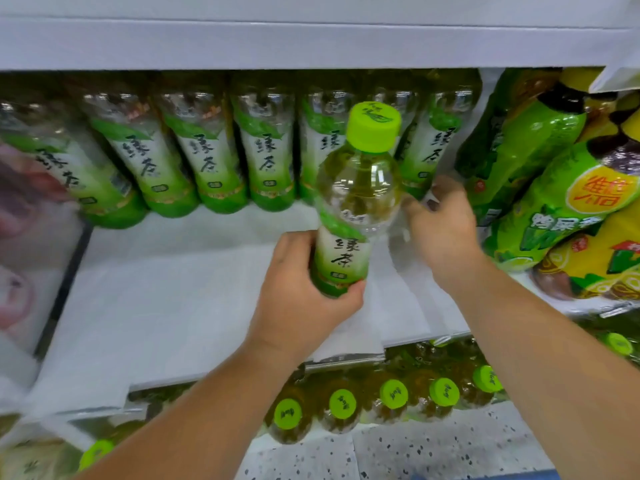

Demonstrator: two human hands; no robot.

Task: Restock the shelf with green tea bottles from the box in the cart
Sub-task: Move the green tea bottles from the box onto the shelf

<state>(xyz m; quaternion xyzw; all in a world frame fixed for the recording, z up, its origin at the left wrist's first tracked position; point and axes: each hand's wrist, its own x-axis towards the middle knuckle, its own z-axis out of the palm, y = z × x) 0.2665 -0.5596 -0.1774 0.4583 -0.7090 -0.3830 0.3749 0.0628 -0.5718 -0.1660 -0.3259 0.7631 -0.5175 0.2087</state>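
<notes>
Nearest to me, under both wrists, I see green-capped bottles [393, 394] standing on a lower level, caps up. Above them my left hand [304, 296] holds a green tea bottle [353, 202] by its bottom part: the fingers go around the label and the thumb lies at the foot. The bottle is nearly upright, with its green cap above the hand. It is over the white shelf [166, 306], in front of the row.

Just to the right of this bottle is my right hand [441, 230]. Its fingers are bent and reach toward the foot of the last bottle in the row. I cannot tell whether they grip it, because the picture is blurred there.

Behind both hands the row of green tea bottles [214, 157] stands at the back of the shelf. Further right of the right hand are other drinks [561, 188] with green and yellow labels.
</notes>
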